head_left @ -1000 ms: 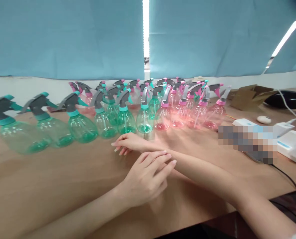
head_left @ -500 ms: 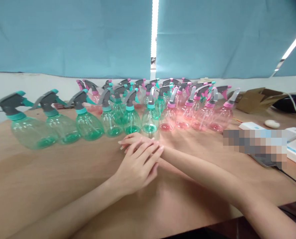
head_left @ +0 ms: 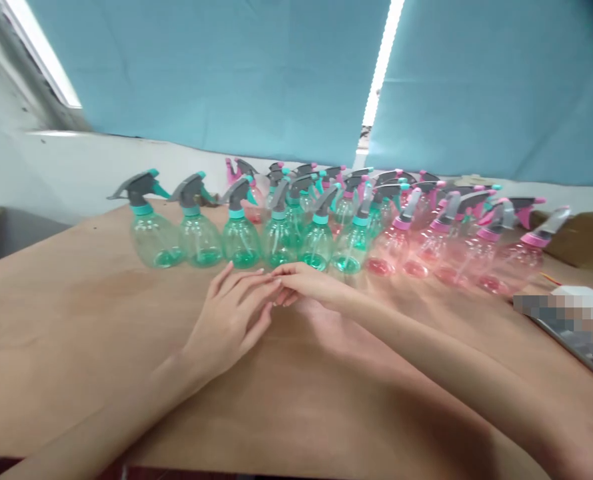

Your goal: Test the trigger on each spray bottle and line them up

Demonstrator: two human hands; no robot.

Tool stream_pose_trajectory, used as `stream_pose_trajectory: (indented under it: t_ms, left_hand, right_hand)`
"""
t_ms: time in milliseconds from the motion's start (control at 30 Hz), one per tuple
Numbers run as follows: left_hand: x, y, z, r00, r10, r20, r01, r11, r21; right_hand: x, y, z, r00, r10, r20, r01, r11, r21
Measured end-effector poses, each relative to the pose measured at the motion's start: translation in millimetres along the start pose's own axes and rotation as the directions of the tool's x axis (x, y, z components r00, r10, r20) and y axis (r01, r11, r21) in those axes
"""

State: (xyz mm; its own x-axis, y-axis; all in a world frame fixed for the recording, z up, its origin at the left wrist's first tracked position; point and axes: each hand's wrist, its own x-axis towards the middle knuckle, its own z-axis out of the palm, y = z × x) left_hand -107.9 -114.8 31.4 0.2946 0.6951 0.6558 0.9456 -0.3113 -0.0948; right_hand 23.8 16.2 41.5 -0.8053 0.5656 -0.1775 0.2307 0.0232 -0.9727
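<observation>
Over the brown tabletop [head_left: 141,360], my left hand [head_left: 230,317] is open, its fingers stretched out and slightly spread, with nothing in it. My right hand [head_left: 309,283] holds nothing either; its fingers are loosely bent and a little apart. The fingertips of both hands meet or overlap in front of the bottles. Just beyond them stands a front row of spray bottles: clear green ones with turquoise collars, such as this green spray bottle [head_left: 241,243], and pink ones to the right, such as this pink spray bottle [head_left: 387,250]. All have grey trigger heads.
More spray bottles with pink and turquoise nozzles crowd behind the front row. A cardboard box [head_left: 584,240] lies at the right, with a white device [head_left: 584,293] partly blurred out in front of it. A blue curtain [head_left: 226,80] hangs over the wall behind.
The view has swung left, so the bottles appear further right. My left hand has slid off the back of my right hand; now only their fingertips meet or overlap.
</observation>
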Motion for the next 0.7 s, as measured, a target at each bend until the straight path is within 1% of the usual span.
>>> stream_pose_trajectory:
  t_ms: [33, 67, 100, 133, 167, 200, 233, 267, 300, 333, 400, 500, 600, 700]
  left_hand:
    - [-10, -13, -3.4, 0.997, -0.071, 0.011, 0.071, 0.998, -0.003]
    - [-20, -26, -6.7, 0.986, -0.160, 0.038, 0.161, 0.987, -0.007]
    - [-28, -39, -10.2, 0.961, -0.265, 0.080, 0.267, 0.963, -0.022]
    - [-36, -52, -14.2, 0.943, -0.320, 0.090, 0.323, 0.946, -0.018]
    - [-42, -64, -18.9, 0.917, -0.389, 0.092, 0.392, 0.920, -0.014]
    - [-47, -76, -24.4, 0.857, -0.509, 0.084, 0.514, 0.856, -0.055]
    - [-49, -87, -30.5, 0.766, -0.642, 0.035, 0.641, 0.759, -0.115]
    - [-51, -97, -37.2, 0.654, -0.757, 0.007, 0.745, 0.642, -0.180]
    - [-51, -107, -43.9, 0.557, -0.831, -0.004, 0.805, 0.540, -0.246]
    - [-50, -116, -50.4, 0.520, -0.853, -0.037, 0.819, 0.510, -0.262]
    - [-48, -134, -60.8, 0.486, -0.870, -0.084, 0.829, 0.490, -0.269]
    - [-43, -159, -65.0, 0.486, -0.869, -0.090, 0.826, 0.490, -0.279]
    - [-37, -181, -55.7, 0.508, -0.860, -0.056, 0.818, 0.502, -0.281]
    - [-29, -197, -41.0, 0.504, -0.863, -0.039, 0.827, 0.495, -0.267]
  right_hand:
    - [4, -4, 5, 1.000, 0.005, 0.028, -0.005, 1.000, -0.001]
    - [7, -7, 11, 0.999, 0.003, 0.048, -0.003, 1.000, -0.006]
    - [10, -10, 17, 0.998, 0.000, 0.069, 0.001, 1.000, -0.011]
    - [13, -12, 23, 0.996, -0.006, 0.087, 0.008, 1.000, -0.018]
    - [16, -14, 30, 0.995, -0.013, 0.102, 0.016, 1.000, -0.026]
    - [19, -16, 36, 0.993, -0.021, 0.115, 0.025, 0.999, -0.034]
    - [22, -17, 41, 0.991, -0.030, 0.127, 0.035, 0.999, -0.041]
    - [25, -18, 46, 0.990, -0.038, 0.139, 0.045, 0.998, -0.047]
    - [28, -19, 51, 0.987, -0.044, 0.152, 0.052, 0.997, -0.052]
    - [30, -19, 56, 0.985, -0.046, 0.166, 0.056, 0.997, -0.056]
    - [34, -20, 63, 0.981, -0.038, 0.188, 0.051, 0.997, -0.063]
    - [39, -18, 72, 0.981, -0.025, 0.191, 0.038, 0.997, -0.066]
    - [43, -13, 78, 0.979, -0.035, 0.202, 0.049, 0.997, -0.063]
    - [47, -9, 83, 0.971, -0.046, 0.236, 0.064, 0.996, -0.067]
